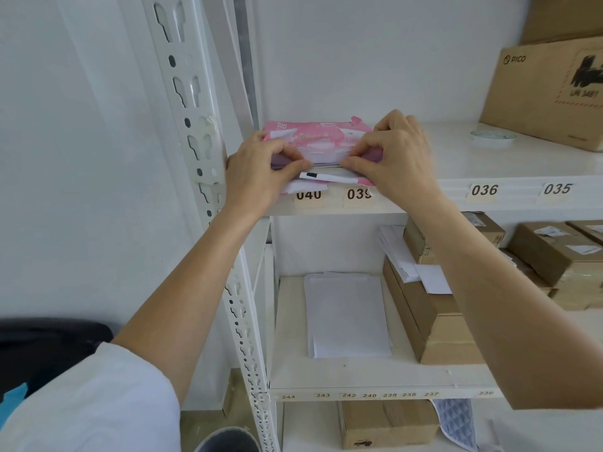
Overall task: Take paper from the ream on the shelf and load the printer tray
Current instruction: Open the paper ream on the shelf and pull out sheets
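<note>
A ream of paper in a torn pink wrapper (pixel 318 138) lies on the upper shelf (pixel 456 177), at its left end above the labels 040 and 039. My left hand (pixel 257 171) pinches the wrapper's open front edge on the left side. At the right side my right hand (pixel 394 154) pinches the same edge. White sheets show between the two hands. The printer and its tray are out of view.
A loose stack of white paper (pixel 347 314) lies on the shelf below, beside brown cardboard boxes (pixel 434 321). A large cardboard box (pixel 548 93) and a roll of tape (pixel 492 137) stand on the upper shelf to the right. A white slotted upright (pixel 195 125) frames the left.
</note>
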